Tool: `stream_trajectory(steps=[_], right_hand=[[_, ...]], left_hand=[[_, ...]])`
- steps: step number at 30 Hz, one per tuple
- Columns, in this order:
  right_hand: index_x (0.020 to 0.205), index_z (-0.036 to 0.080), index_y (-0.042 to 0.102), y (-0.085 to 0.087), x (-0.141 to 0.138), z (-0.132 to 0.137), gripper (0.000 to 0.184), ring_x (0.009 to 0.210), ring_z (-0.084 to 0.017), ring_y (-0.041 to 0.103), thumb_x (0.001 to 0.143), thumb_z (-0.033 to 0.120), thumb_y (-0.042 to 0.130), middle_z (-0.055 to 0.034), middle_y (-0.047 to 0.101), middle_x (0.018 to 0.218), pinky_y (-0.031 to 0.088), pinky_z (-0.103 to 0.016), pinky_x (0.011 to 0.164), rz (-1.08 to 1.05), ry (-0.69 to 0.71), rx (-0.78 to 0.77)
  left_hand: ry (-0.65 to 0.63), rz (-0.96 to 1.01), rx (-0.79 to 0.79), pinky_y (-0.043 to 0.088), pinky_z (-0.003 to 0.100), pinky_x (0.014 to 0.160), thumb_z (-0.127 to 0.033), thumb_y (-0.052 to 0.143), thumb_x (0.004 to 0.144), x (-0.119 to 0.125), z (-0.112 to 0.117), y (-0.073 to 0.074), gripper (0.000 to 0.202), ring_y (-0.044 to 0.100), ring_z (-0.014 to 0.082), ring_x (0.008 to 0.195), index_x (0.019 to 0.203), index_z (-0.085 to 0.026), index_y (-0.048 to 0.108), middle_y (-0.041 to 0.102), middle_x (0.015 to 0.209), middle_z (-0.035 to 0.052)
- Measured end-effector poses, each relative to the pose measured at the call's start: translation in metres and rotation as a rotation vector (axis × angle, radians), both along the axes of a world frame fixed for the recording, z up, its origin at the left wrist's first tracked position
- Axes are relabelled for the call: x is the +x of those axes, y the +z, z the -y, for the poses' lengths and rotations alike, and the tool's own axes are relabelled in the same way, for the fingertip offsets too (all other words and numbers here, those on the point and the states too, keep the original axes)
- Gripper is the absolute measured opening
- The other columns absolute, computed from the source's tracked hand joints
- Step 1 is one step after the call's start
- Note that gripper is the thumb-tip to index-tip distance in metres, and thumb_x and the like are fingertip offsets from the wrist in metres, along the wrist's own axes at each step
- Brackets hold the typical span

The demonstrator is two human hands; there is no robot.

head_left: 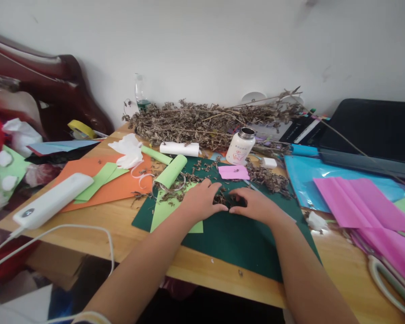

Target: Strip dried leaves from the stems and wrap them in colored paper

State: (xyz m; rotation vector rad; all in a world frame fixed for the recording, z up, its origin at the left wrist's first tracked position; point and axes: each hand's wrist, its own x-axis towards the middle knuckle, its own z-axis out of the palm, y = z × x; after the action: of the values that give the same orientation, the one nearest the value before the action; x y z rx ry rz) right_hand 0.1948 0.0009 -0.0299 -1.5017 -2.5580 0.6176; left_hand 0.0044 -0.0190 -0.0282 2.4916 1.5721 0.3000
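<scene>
My left hand [204, 198] is cupped over the green cutting mat [229, 243], its thumb apart from the curved fingers. Facing it, my right hand [251, 204] curls inward with a gap between thumb and fingertips. Dried brown leaves [220, 197] lie between the two hands, touching or close to the fingers. A light green paper sheet [160, 216] lies partly under my left hand, with leaf crumbs on it. Just beyond stand a white open bottle [241, 146] and a pink paper piece [233, 172]. My palms' undersides are hidden.
Dried plant stalks [195, 119] run along the wall. A heap of leaves [271, 180] sits right of the bottle. Green paper rolls [171, 171] and orange paper [97, 180] lie left, beside a white power bank [54, 202]. Pink paper [364, 202] and scissors [387, 279] lie right.
</scene>
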Motion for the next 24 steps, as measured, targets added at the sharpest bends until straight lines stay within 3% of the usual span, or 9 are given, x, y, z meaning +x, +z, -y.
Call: stream_trajectory(steps=[5, 11, 16, 21, 24], right_hand=[[0.095, 0.019, 0.053, 0.0, -0.01, 0.003, 0.034, 0.079, -0.019, 0.05, 0.065, 0.035, 0.055, -0.0066, 0.055, 0.088, 0.038, -0.03, 0.07, 0.056, 0.033, 0.028], [0.082, 0.019, 0.054, -0.007, -0.014, 0.002, 0.016, 0.072, -0.016, 0.049, 0.068, 0.024, 0.05, -0.0041, 0.055, 0.077, 0.037, -0.027, 0.064, 0.011, 0.041, 0.041], [0.08, 0.02, 0.054, 0.001, -0.012, 0.004, 0.015, 0.061, -0.012, 0.048, 0.067, 0.025, 0.051, -0.0007, 0.057, 0.071, 0.035, -0.024, 0.054, -0.124, -0.004, -0.028], [0.081, 0.019, 0.053, 0.003, -0.006, 0.004, 0.016, 0.051, -0.01, 0.046, 0.07, 0.029, 0.048, 0.0018, 0.053, 0.059, 0.034, -0.023, 0.049, -0.322, -0.118, -0.137], [0.077, 0.018, 0.05, 0.001, -0.004, 0.004, 0.013, 0.053, -0.01, 0.046, 0.069, 0.029, 0.049, 0.002, 0.051, 0.06, 0.036, -0.024, 0.051, -0.532, -0.161, -0.158]], left_hand=[[-0.046, -0.14, -0.135, 0.043, 0.029, 0.062, -0.061, 0.045, 0.061, 0.001, -0.001, -0.004, 0.059, 0.053, 0.021, 0.08, 0.107, -0.024, 0.04, 0.049, 0.091, 0.0039], [-0.07, -0.137, -0.067, 0.042, 0.028, 0.059, -0.052, 0.043, 0.069, 0.004, -0.004, -0.01, 0.042, 0.054, 0.0202, 0.077, 0.099, -0.024, 0.044, 0.052, 0.087, 0.0032], [-0.088, -0.091, -0.07, 0.042, 0.026, 0.059, -0.041, 0.041, 0.074, 0.003, -0.004, -0.01, 0.026, 0.054, 0.0184, 0.079, 0.094, -0.024, 0.047, 0.053, 0.086, 0.0019], [-0.099, 0.022, -0.058, 0.042, 0.027, 0.06, -0.052, 0.038, 0.072, 0.003, -0.001, -0.004, 0.04, 0.053, 0.0183, 0.08, 0.101, -0.025, 0.045, 0.053, 0.092, 0.0018], [-0.085, 0.153, -0.01, 0.042, 0.027, 0.067, -0.048, 0.035, 0.076, 0.003, -0.001, -0.002, 0.041, 0.051, 0.0172, 0.086, 0.107, -0.024, 0.043, 0.052, 0.098, 0.003]])
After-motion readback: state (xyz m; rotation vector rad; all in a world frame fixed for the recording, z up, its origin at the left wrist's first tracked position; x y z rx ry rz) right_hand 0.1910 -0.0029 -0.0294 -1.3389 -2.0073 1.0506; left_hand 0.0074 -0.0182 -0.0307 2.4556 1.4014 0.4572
